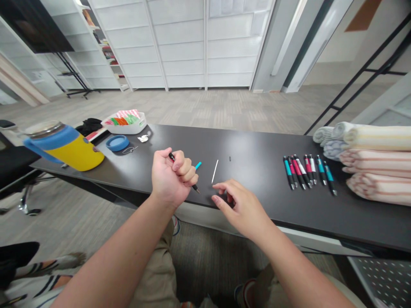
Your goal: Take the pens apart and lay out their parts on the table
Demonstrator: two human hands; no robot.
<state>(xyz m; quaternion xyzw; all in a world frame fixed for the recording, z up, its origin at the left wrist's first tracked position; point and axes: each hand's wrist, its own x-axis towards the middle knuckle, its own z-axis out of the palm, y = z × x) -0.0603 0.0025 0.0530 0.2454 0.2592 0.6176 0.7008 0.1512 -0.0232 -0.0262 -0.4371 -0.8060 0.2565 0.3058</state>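
Observation:
My left hand [171,177] is closed in a fist around a pen [195,188]. Its black pointed tip sticks out below the little finger and a black end shows near the thumb; the middle is hidden. Just past the fist, a blue pen barrel piece [198,165] is partly covered by the fingers. A thin white pen refill [215,171] lies on the dark table, its near end close to my right fingertips. My right hand [239,205] hovers at the table's front edge, thumb and forefinger apart, holding nothing I can see. Farther back lies a tiny black piece [230,158].
Several pens [302,171] in blue, red and white lie in a row at right, beside rolled towels [379,164]. At left are a yellow-and-blue jug [72,147] on its side, a blue lid [117,143] and a white basket [141,125] of colourful packets.

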